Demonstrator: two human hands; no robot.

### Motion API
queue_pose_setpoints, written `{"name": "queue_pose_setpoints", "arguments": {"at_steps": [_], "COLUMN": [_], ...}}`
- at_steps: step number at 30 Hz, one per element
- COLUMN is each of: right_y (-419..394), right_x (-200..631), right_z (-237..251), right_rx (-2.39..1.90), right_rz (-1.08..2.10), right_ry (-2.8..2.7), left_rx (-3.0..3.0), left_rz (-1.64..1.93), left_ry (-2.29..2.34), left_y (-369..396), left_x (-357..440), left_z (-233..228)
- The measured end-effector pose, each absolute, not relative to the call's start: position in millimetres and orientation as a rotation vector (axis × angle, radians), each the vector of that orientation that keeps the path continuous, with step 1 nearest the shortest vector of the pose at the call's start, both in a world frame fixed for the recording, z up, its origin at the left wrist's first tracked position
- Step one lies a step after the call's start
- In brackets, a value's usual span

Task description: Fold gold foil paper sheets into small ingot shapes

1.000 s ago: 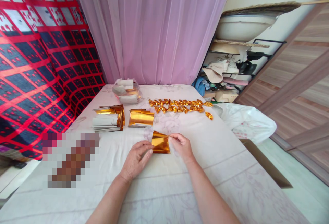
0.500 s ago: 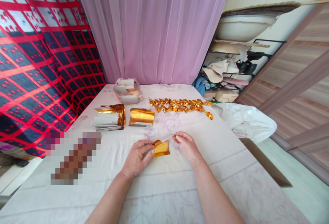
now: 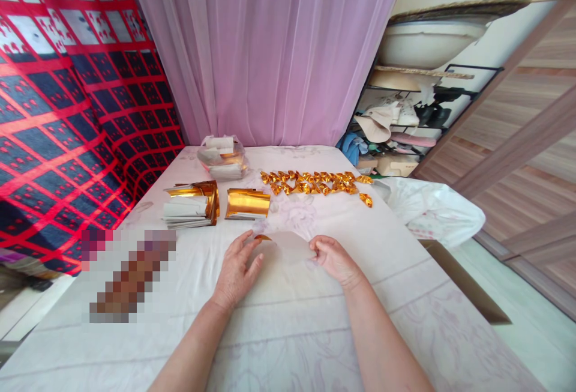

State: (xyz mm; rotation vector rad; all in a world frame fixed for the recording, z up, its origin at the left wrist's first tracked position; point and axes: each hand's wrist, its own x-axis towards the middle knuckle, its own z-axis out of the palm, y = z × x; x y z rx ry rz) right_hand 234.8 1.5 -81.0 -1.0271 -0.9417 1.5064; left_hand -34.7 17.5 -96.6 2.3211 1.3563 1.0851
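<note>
A foil paper sheet (image 3: 288,246) lies white side up on the white cloth, a thin gold edge showing at its far left corner. My left hand (image 3: 236,270) presses its left edge with spread fingers. My right hand (image 3: 333,258) pinches its right edge. Beyond them sit a curled gold sheet pile (image 3: 247,203) and a taller stack of gold and white sheets (image 3: 191,206). Two rows of several folded gold pieces (image 3: 315,182) lie farther back.
A clear plastic bag of paper packs (image 3: 222,158) sits at the far end of the table (image 3: 315,320). A white plastic bag (image 3: 432,209) hangs off the right edge. A cluttered shelf (image 3: 405,122) stands at the right. Pink curtain behind, red-checked cloth at left.
The gold sheet held up between both hands has been turned over and laid flat, white side up. Both hands moved down onto its edges.
</note>
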Motion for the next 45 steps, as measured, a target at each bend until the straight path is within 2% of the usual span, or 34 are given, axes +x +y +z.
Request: {"name": "queue_pose_setpoints", "arguments": {"at_steps": [12, 18, 24, 36, 45], "right_y": [-10.2, -11.3, -12.9, -12.1, -14.0], "right_x": [253.0, 248.6, 247.9, 244.8, 258.6], "right_z": [-67.0, -59.0, -54.3, -57.9, -52.6], "right_rx": [-1.184, -1.194, -1.187, -1.275, -1.355], "right_rz": [1.824, 1.858, 1.917, 1.870, 1.826], "right_ry": [-1.396, -1.504, -1.595, -1.528, -1.510], "left_rx": [2.176, 2.462, 2.565, 2.641, 2.611], "left_rz": [1.372, 1.027, 0.751, 0.563, 0.555], "left_ry": [1.398, 1.126, 1.063, 1.033, 0.923], "left_y": [13.3, 4.2, 2.6, 1.5, 2.7], "left_x": [-36.4, -33.4, -28.4, -23.3, -22.8], "left_z": [-84.2, -72.0, -68.7, -75.0, -77.9]}}
